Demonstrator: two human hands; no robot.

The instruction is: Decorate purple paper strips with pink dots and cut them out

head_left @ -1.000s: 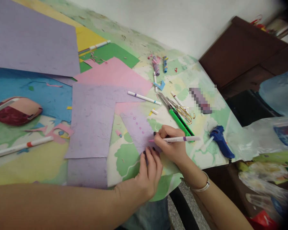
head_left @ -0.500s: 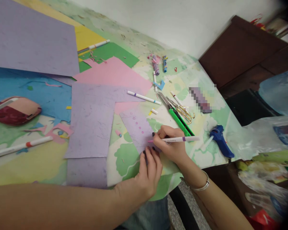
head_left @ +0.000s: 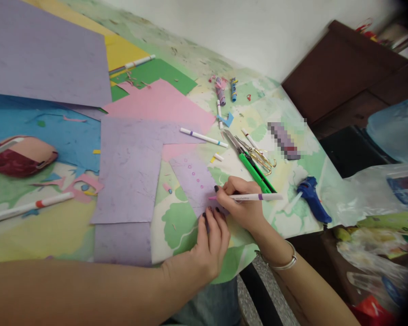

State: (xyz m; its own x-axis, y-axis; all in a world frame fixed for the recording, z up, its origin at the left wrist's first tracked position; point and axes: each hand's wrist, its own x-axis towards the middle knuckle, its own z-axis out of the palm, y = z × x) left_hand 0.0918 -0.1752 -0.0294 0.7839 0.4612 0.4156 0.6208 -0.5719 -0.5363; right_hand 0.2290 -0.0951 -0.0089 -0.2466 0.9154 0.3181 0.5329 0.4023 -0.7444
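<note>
My right hand is closed around a white marker pen with a purple band. The pen's pinkish-purple tip is at the surface of a strip of light purple paper. A slanting row of several small purple circles runs along the strip's upper part. At the strip's near end, my left hand has its bent fingers close together, pressing the paper to the table. Its thumb is largely hidden, and the fingertips of both hands cover the strip's lower right part.
A green utility knife with its blade out lies beside gold-handled scissors. A blue glue gun sits near the table's right edge. Large purple sheets, a pink sheet, loose markers and a dark red pouch lie leftward.
</note>
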